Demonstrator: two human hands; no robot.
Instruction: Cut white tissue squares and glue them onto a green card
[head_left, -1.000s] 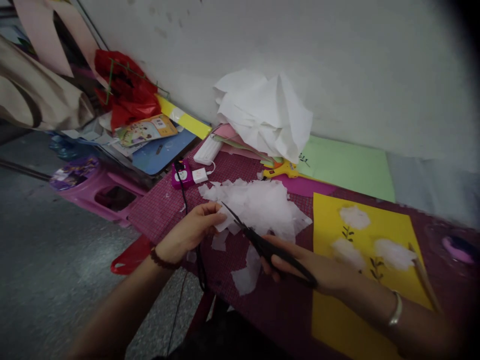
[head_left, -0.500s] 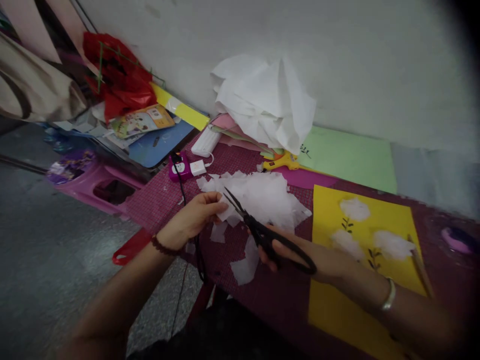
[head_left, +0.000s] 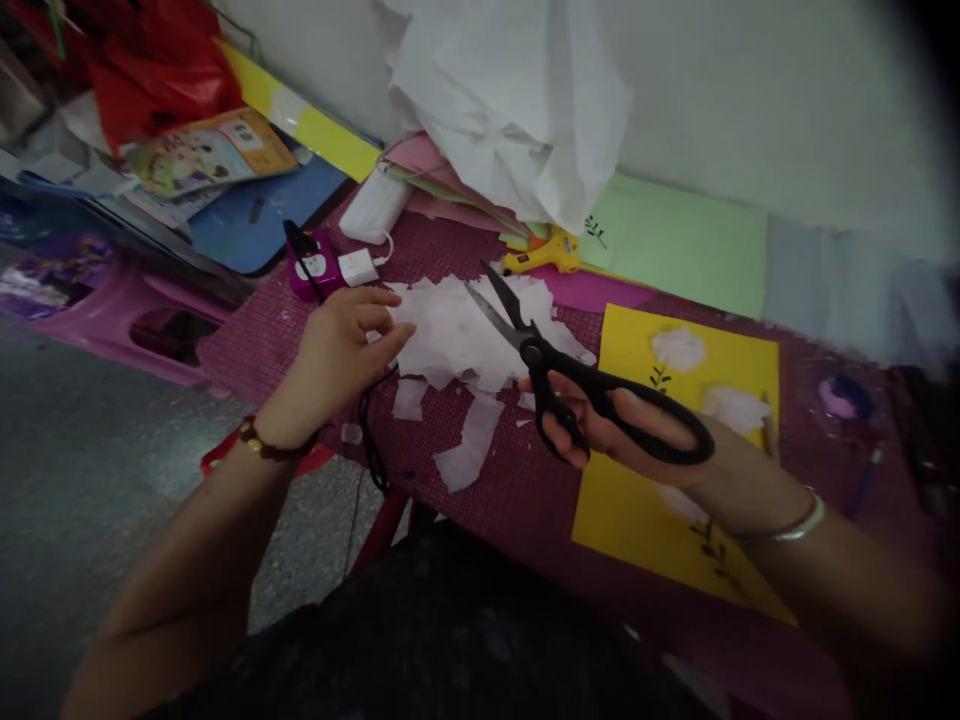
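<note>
The right hand gripped spread-bladed, black-handled metal scissors above thin white paper scraps on a maroon checked tabletop; the left hand, thumb and forefinger narrowly parted, hovered beside them. Beyond, crumpled white sheets stood before a pale wall.

black-handled scissors, blades parted, tilt over a loose pile of white paper scraps.

Scissors, glue gun and yellow card mark a craft corner.
</note>
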